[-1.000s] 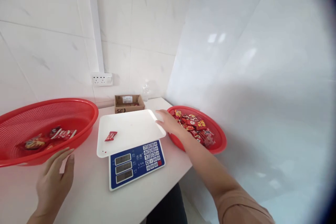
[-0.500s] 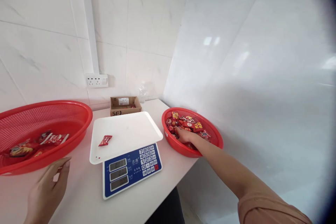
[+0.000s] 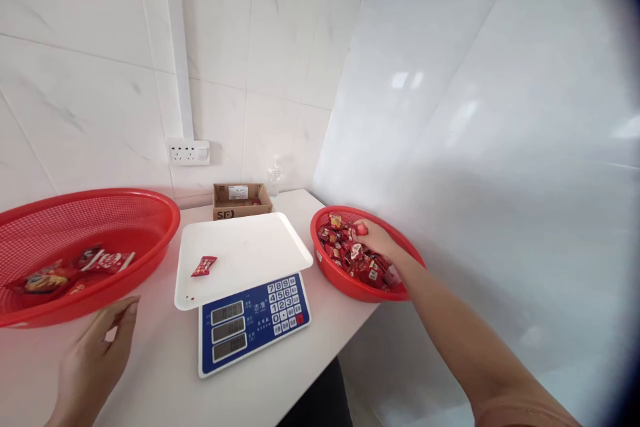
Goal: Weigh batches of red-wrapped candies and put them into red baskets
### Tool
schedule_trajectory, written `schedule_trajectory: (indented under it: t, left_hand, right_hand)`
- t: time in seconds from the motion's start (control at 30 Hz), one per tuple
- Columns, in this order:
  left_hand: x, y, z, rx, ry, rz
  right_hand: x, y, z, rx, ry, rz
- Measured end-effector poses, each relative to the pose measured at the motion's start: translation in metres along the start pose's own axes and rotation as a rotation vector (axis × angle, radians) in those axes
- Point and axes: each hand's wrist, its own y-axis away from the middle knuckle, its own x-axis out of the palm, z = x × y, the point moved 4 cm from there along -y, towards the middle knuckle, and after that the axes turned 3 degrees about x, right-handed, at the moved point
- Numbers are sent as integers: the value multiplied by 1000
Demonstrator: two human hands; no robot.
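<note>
My right hand [image 3: 376, 238] is inside the right red basket [image 3: 325, 263], at its far side, with the fingers closed on a red-wrapped candy [image 3: 361, 230]. Many red candy packets [image 3: 356, 251] lie piled below and around it. My left hand [image 3: 97, 355] is at the front of the left red basket [image 3: 150, 265], apart from it; thumb and finger meet at the tips, and nothing shows between them. Between the baskets stands a blue and white digital scale [image 3: 255, 323]. One small red candy [image 3: 205, 266] lies on its white tray [image 3: 260, 240].
Several packets [image 3: 107, 261] sit in the left basket. An open cardboard box [image 3: 243, 212] and a clear plastic bottle [image 3: 274, 177] stand behind the scale by the tiled wall. A wall socket [image 3: 189, 152] is above. The right wall rises close beside the right basket.
My right hand has shifted toward the far side of the right basket and come up, now with a red-wrapped candy showing at the fingers; packets there lie differently. The left hand barely moved.
</note>
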Motion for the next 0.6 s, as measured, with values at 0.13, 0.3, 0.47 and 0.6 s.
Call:
schedule_trajectory:
  t: [0.13,0.3,0.47,0.6]
  left_hand:
    - [-4,-3,-10,6,57,20]
    - [-11,-6,-24,51,105,-1]
    - [-12,-3,-27,39,155,29]
    - [-14,-2,-29,45,179,37]
  right_hand:
    - [-1,-5,28,-45,-226,-26]
    - [38,1,98,-155,-470,67]
    - [106,25,167,-273,-606,279]
    - [148,47,199,-350,-621,397]
